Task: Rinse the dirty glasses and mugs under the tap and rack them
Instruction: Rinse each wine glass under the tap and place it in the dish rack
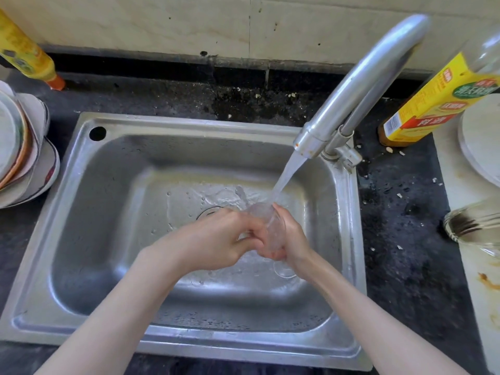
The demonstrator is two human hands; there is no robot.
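Note:
A clear stemmed glass (274, 228) is held tilted over the steel sink (113, 169), its mouth up under the stream of water from the tap (362, 85). My right hand (293, 239) wraps round the bowl from the right, and the glass's round foot (284, 272) shows below it. My left hand (224, 239) grips the glass from the left, its fingers curled against the bowl. Water runs into the glass and spills into the basin.
A stack of plates and bowls (21, 150) stands on the dark counter at the left. A yellow bottle (27, 52) lies at the back left. At the right are a yellow-labelled bottle (433, 101), a white plate (481, 136) and a glass jar (473, 220).

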